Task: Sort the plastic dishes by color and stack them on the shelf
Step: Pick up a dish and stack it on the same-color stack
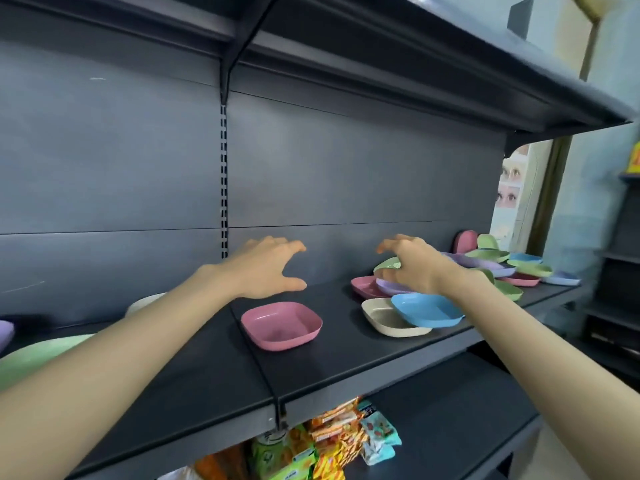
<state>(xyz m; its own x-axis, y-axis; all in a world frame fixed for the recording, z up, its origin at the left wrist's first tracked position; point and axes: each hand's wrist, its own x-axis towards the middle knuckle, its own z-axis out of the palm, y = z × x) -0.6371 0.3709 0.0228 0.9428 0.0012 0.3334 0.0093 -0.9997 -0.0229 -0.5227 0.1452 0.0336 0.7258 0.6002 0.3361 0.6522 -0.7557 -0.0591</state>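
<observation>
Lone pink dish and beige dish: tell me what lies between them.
Head view: only bare shelf between the lone pink dish and the beige dish.

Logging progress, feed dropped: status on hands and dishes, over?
Left hand open, empty, above the shelf. Right hand open, reaching over the unsorted pile. Lone pink dish upright near the front edge, unstacked. Nothing in the way.

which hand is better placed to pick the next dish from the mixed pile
Right, probably. The right hand is open directly over the mixed pile, above its lilac dish. The left hand is off to the side, behind the lone pink dish.
</observation>
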